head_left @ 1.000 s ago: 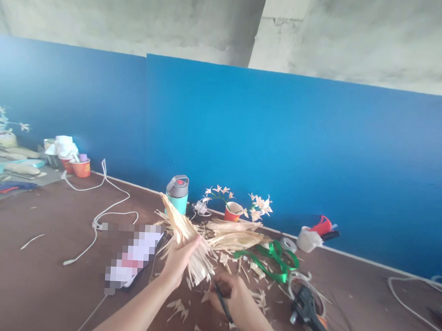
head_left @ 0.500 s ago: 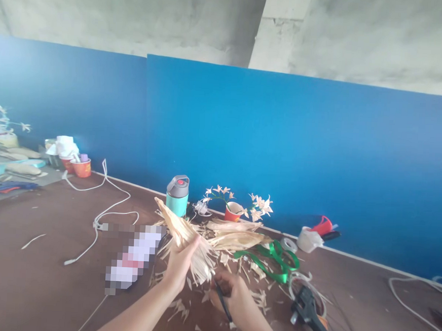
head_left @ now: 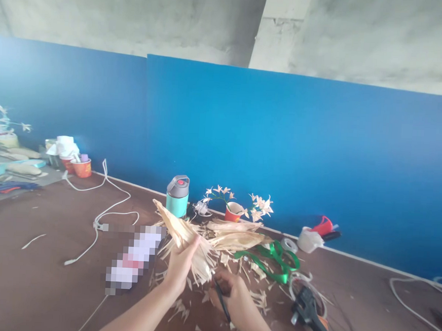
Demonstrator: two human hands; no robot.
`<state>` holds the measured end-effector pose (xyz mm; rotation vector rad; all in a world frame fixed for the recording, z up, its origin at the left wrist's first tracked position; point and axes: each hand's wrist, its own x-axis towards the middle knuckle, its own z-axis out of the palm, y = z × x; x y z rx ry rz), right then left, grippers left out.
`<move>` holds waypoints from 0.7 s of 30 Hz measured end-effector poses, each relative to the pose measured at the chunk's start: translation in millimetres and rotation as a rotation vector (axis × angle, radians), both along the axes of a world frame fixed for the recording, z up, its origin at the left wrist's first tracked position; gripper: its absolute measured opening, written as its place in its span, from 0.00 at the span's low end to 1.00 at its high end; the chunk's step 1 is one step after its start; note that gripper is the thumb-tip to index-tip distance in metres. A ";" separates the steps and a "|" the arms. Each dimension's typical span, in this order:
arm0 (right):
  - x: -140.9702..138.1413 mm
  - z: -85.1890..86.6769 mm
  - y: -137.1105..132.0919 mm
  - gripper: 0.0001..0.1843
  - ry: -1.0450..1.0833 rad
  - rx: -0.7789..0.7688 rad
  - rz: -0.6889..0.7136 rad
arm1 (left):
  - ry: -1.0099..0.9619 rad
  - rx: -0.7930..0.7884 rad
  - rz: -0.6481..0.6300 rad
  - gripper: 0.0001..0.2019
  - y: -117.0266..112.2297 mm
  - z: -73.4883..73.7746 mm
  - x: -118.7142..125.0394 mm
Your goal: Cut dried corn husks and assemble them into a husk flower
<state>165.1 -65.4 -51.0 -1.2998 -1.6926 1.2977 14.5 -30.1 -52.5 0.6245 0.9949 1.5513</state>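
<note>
My left hand (head_left: pixel 180 264) is closed around a dried corn husk (head_left: pixel 178 227), its long tip pointing up and to the left. The husk's frayed, fanned-out end (head_left: pixel 201 270) hangs on the side toward my other hand. In my right hand (head_left: pixel 234 297), the fingers are pinched around a slim black tool (head_left: pixel 222 299), whose exact kind I cannot make out. The fingertips of this hand are close to the frayed edge; whether they touch it is unclear. Husk scraps (head_left: pixel 260 300) lie scattered on the brown table around both hands.
More husks (head_left: pixel 235 238) lie behind my hands, near a teal bottle (head_left: pixel 177 198) and a red cup (head_left: pixel 233 213) with husk flowers. To the right are green ribbon (head_left: pixel 280 262) and a black long-handled tool (head_left: pixel 311 311). White cable (head_left: pixel 109 214) runs across the left side. A blue partition (head_left: pixel 281 149) stands behind.
Almost nothing differs. The husk's tip has shifted very slightly to the left, and both hands keep their grips.
</note>
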 end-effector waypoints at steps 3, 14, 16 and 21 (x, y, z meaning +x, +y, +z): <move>-0.8 1.5 -0.8 0.06 0.009 -0.006 -0.004 | 0.001 -0.003 0.018 0.22 -0.6 1.2 0.7; 5.1 6.6 -1.7 0.10 -0.035 -0.131 0.023 | -0.023 0.017 -0.021 0.19 3.8 5.4 -6.4; 12.5 9.3 -2.6 0.10 -0.061 -0.219 0.046 | -0.011 0.022 -0.010 0.20 8.3 10.3 -13.3; 29.0 17.8 -5.4 0.08 -0.064 -0.319 0.096 | 0.056 -0.017 0.020 0.20 18.7 19.3 -31.4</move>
